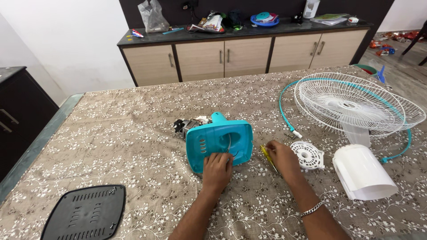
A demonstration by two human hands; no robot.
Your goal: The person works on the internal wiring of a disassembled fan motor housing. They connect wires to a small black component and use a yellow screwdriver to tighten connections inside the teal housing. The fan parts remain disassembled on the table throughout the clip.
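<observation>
A person's left hand rests on the near edge of a teal fan housing, fingertips curled at its oval opening; whether they pinch the wires there cannot be told. The right hand, just right of the housing, closes its fingers around a yellow screwdriver, whose long axis runs from upper left to lower right. The housing sits mid-table with its open face toward the person, and the motor points away to the far left. Farther right lie a white grille cap, a white cover and wire guards.
</observation>
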